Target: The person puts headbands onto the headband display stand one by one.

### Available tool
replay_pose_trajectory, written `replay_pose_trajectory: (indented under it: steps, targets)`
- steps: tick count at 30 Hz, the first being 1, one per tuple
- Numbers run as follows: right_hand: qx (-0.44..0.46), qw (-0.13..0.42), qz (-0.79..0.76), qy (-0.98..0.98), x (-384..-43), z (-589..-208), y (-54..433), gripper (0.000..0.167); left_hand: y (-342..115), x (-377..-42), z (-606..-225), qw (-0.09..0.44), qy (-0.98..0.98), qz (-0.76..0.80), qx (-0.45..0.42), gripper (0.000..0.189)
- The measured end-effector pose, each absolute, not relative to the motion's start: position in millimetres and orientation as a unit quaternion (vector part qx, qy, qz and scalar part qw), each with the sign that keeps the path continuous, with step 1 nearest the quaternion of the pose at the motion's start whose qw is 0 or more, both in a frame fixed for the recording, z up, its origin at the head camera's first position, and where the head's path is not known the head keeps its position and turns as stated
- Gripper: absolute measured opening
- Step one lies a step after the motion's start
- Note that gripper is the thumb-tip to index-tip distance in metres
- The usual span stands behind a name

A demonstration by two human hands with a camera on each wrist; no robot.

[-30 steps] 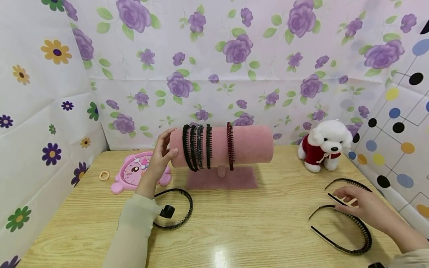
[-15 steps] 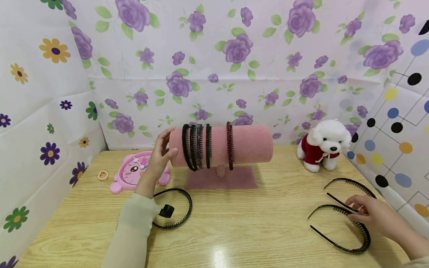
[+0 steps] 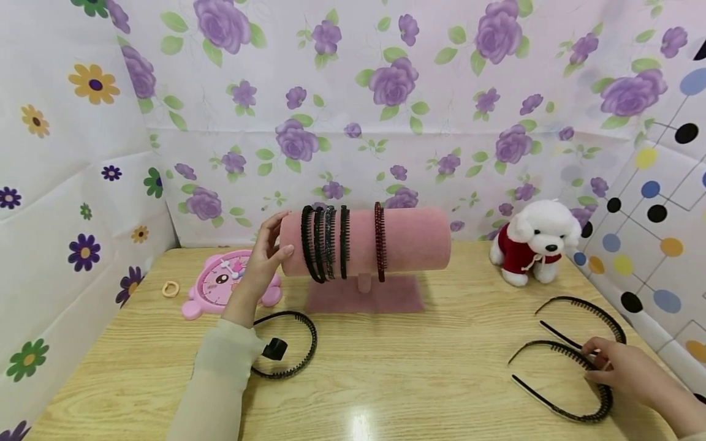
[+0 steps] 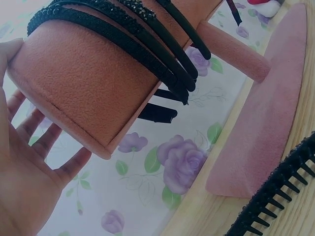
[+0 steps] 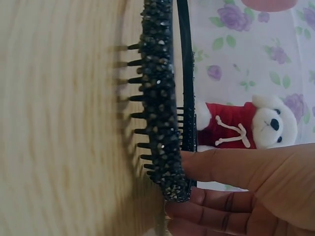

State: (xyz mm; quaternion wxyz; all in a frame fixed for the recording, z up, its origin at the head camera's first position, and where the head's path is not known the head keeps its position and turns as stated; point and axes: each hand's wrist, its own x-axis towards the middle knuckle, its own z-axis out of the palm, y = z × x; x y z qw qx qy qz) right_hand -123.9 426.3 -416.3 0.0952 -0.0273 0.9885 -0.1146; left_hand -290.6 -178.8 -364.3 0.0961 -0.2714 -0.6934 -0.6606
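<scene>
My left hand [image 3: 265,251] holds the left end of a pink plush headband stand [image 3: 416,239], thumb in front and fingers behind. Several dark toothed headbands [image 3: 325,245] sit toward that end of its roll, and a dark red headband [image 3: 380,242] sits nearer the middle. At the right of the table, my right hand [image 3: 634,373] pinches the curve of the nearer loose black headband [image 3: 554,407]. Its sparkly stones [image 5: 160,98] and teeth show in the right wrist view, with the thumb against the band and the fingertips partly hidden. Another black headband [image 3: 598,307] lies just beyond.
A third loose headband [image 3: 314,343] lies below my left wrist. Behind that wrist is a pink clock [image 3: 212,285], with a small tan ring [image 3: 171,289] to its left. A white toy dog [image 3: 543,229] in red sits at the back right. Floral sheets enclose the wooden table [image 3: 419,380].
My right hand has moved nearer and slightly right, from above the farther headband's arm to the curve of the nearer one, closing its fingers there. The left hand keeps its hold.
</scene>
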Motion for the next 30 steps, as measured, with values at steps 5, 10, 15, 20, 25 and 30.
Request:
replay_pose_trajectory:
  steps: [5, 10, 15, 20, 25, 30]
  targets:
    - [-0.029, 0.092, -0.101, 0.99, -124.1, -417.8, 427.8, 0.031, -179.1, -290.9, -364.2, 0.096, -0.692, -0.661, -0.273, 0.062]
    - [-0.025, 0.09, -0.103, 0.99, -123.9, -416.6, 426.4, 0.026, -179.4, -291.1, -364.4, 0.095, -0.691, -0.662, -0.274, 0.061]
    - [-0.015, 0.087, -0.125, 0.988, -122.2, -411.4, 423.3, 0.02, -179.1, -290.5, -364.5, 0.092, -0.692, -0.662, -0.274, 0.061]
    - [-0.013, 0.074, -0.15, 0.986, -120.3, -400.0, 418.3, 0.018, -178.6, -290.6, -363.9, 0.094, -0.689, -0.663, -0.276, 0.061]
    - [-0.002, 0.094, -0.189, 0.977, -122.9, -385.5, 412.9, 0.023, -178.5, -290.9, -364.2, 0.095, -0.688, -0.663, -0.278, 0.061]
    - [-0.015, 0.094, -0.194, 0.976, -126.1, -371.7, 406.8, 0.025, -178.6, -291.2, -364.9, 0.095, -0.688, -0.663, -0.279, 0.061]
